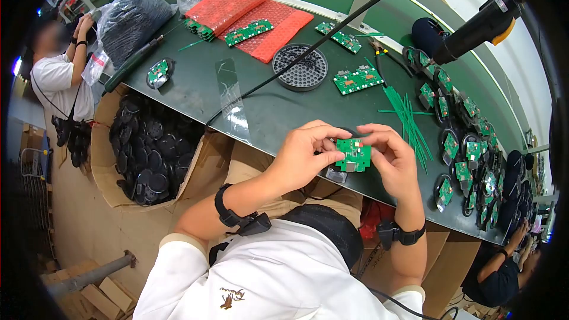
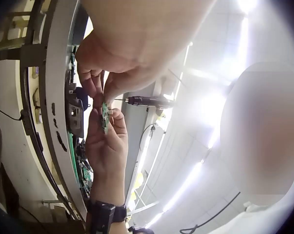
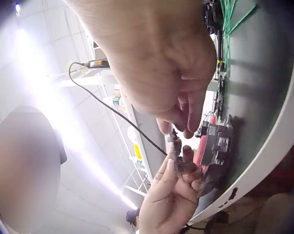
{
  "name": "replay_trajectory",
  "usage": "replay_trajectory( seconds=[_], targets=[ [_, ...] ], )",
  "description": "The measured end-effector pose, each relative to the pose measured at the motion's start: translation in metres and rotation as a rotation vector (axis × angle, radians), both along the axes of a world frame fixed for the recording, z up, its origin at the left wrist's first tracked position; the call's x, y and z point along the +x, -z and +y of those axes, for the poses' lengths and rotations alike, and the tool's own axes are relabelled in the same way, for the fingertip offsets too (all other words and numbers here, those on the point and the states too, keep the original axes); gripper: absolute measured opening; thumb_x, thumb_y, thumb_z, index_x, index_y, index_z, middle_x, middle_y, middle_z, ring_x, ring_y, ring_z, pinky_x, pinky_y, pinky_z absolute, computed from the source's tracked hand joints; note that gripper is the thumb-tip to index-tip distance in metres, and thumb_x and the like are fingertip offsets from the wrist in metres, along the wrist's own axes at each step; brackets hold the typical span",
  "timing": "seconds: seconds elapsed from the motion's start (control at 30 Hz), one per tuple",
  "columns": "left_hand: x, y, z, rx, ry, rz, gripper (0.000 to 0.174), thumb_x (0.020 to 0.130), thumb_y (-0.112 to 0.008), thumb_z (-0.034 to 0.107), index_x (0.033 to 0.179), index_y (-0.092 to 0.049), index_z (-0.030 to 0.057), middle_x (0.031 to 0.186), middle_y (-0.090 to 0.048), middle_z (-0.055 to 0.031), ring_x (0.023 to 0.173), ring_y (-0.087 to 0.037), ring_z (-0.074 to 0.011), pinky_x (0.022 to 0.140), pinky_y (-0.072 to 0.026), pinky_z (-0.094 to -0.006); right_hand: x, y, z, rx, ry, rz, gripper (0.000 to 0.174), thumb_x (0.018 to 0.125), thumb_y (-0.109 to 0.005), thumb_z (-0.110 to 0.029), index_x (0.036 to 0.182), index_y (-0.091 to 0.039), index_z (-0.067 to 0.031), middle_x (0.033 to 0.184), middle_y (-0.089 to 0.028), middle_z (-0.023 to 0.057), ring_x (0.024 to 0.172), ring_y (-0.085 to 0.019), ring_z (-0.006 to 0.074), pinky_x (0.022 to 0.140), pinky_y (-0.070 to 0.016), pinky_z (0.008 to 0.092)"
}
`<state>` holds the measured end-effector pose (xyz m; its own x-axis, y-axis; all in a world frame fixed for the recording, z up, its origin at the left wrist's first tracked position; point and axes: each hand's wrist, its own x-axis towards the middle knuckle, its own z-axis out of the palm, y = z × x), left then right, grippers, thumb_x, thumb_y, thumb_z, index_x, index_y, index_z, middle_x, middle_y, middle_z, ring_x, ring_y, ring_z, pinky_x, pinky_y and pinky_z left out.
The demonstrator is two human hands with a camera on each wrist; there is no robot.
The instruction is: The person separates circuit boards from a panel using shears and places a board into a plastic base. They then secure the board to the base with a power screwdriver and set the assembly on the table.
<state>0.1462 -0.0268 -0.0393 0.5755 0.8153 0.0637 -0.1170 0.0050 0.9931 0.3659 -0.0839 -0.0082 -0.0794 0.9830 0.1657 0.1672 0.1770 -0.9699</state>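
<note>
We see both hands raised together just above the near edge of the tabletop (image 1: 278,106), sharing one small green circuit board (image 1: 354,154). The left hand (image 1: 305,154) pinches the board's left side with curled fingers and thumb. The right hand (image 1: 391,157) pinches its right side the same way. The board sits directly between them, equally near to each, with its face turned up toward the person. It looks nearly square, so we cannot name a long axis. From the wrist views we see it edge-on between the fingertips.

Farther out, three single boards lie flat toward the far edge, the nearest (image 1: 357,79) just beyond the hands. One round black tray (image 1: 300,66) sits beside it. Two red bubble-wrap bags (image 1: 249,12) lie at the far edge. A loose bundle of green ties (image 1: 409,121) fans out to the right. Along the right edge runs a row of black housings (image 1: 468,154) fitted with boards, too many for us to count. One powered screwdriver (image 1: 474,26) hangs above the far right corner. Beyond the tabletop's left end stands one cardboard box (image 1: 101,160) of black round parts.
</note>
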Motion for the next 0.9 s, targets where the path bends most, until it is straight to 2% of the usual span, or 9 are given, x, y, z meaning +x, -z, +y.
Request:
replay_trajectory(
  seconds=[0.07, 0.1, 0.23, 0.3, 0.4, 0.6, 0.67, 0.77, 0.9],
  targets=[
    [0.001, 0.000, 0.000, 0.042, -0.027, 0.052, 0.036, 0.087, -0.072, -0.007, 0.122, -0.068, -0.0016, 0.111, -0.059, -0.0077, 0.090, -0.065, -0.0101, 0.080, -0.0533, -0.0241, -0.007, -0.002, -0.005, -0.243, 0.125, 0.281, 0.028, 0.094, -0.056, 0.010, 0.120, -0.062, 0.0032, 0.117, -0.065, 0.0120, 0.105, -0.067, 0.0165, 0.084, -0.0588, 0.0295],
    [0.001, 0.000, 0.000, 0.084, -0.052, 0.103, 0.036, 0.087, -0.072, -0.007, 0.123, -0.068, -0.0014, 0.114, -0.059, -0.0084, 0.091, -0.065, -0.0102, 0.081, -0.0533, -0.0236, -0.008, 0.000, -0.006, -0.246, 0.126, 0.282, 0.028, 0.094, -0.056, 0.010, 0.120, -0.062, 0.0032, 0.117, -0.065, 0.0120, 0.105, -0.067, 0.0165, 0.084, -0.0588, 0.0295],
    [-0.005, -0.005, 0.001, 0.139, -0.025, 0.165, 0.046, 0.081, -0.079, -0.001, 0.126, -0.067, 0.0022, 0.123, -0.060, -0.0108, 0.102, -0.066, -0.0179, 0.087, -0.0541, -0.0299, -0.011, 0.014, -0.007, -0.308, 0.210, 0.153, 0.026, 0.094, -0.064, 0.006, 0.120, -0.064, 0.0035, 0.105, -0.068, 0.0080, 0.092, -0.068, 0.0118, 0.076, -0.0596, 0.0262],
    [-0.012, -0.012, 0.000, 0.683, -0.090, 0.343, 0.064, 0.069, -0.086, 0.006, 0.129, -0.065, 0.0069, 0.133, -0.060, -0.0118, 0.117, -0.060, -0.0291, 0.096, -0.0522, -0.0388, -0.015, 0.017, -0.006, -0.321, 0.257, 0.093, 0.026, 0.093, -0.066, 0.004, 0.119, -0.065, 0.0034, 0.100, -0.068, 0.0065, 0.086, -0.068, 0.0103, 0.073, -0.0596, 0.0253],
    [-0.018, -0.011, -0.005, 0.682, 0.031, 0.382, 0.079, 0.059, -0.090, 0.012, 0.133, -0.062, 0.0103, 0.139, -0.058, -0.0113, 0.125, -0.053, -0.0366, 0.101, -0.0490, -0.0451, -0.019, 0.022, -0.010, -0.294, 0.282, 0.013, 0.025, 0.091, -0.069, 0.004, 0.115, -0.068, 0.0027, 0.095, -0.068, 0.0063, 0.082, -0.067, 0.0093, 0.069, -0.0591, 0.0249],
    [-0.018, -0.005, -0.007, 0.784, 0.027, 0.446, 0.083, 0.058, -0.090, 0.011, 0.135, -0.060, 0.0107, 0.139, -0.057, -0.0124, 0.122, -0.055, -0.0365, 0.099, -0.0502, -0.0446, -0.021, 0.022, -0.015, -0.128, 0.326, -0.217, 0.024, 0.089, -0.071, 0.005, 0.113, -0.069, 0.0028, 0.097, -0.070, 0.0066, 0.081, -0.066, 0.0097, 0.068, -0.0576, 0.0245],
    [-0.018, -0.005, -0.007, 0.773, 0.012, 0.441, 0.082, 0.058, -0.089, 0.010, 0.135, -0.060, 0.0105, 0.139, -0.057, -0.0125, 0.121, -0.055, -0.0365, 0.099, -0.0503, -0.0447, -0.021, 0.023, -0.016, -0.238, 0.361, 0.026, 0.024, 0.088, -0.071, 0.005, 0.112, -0.069, 0.0038, 0.097, -0.070, 0.0070, 0.079, -0.066, 0.0101, 0.067, -0.0572, 0.0242],
    [-0.018, -0.006, -0.007, 0.761, -0.009, 0.434, 0.080, 0.059, -0.089, 0.010, 0.134, -0.061, 0.0102, 0.138, -0.057, -0.0128, 0.120, -0.057, -0.0366, 0.098, -0.0506, -0.0450, -0.017, 0.024, -0.014, -0.238, 0.347, 0.118, 0.021, 0.088, -0.070, 0.006, 0.109, -0.070, 0.0050, 0.098, -0.070, 0.0069, 0.078, -0.067, 0.0102, 0.067, -0.0569, 0.0243],
    [-0.018, -0.003, -0.007, 0.803, -0.008, 0.424, 0.077, 0.061, -0.088, 0.010, 0.133, -0.061, 0.0101, 0.139, -0.057, -0.0134, 0.119, -0.057, -0.0364, 0.097, -0.0508, -0.0449, -0.019, 0.024, -0.013, -0.268, 0.354, 0.007, 0.020, 0.088, -0.071, 0.007, 0.107, -0.071, 0.0054, 0.096, -0.070, 0.0073, 0.076, -0.067, 0.0108, 0.067, -0.0568, 0.0249]
  ],
)
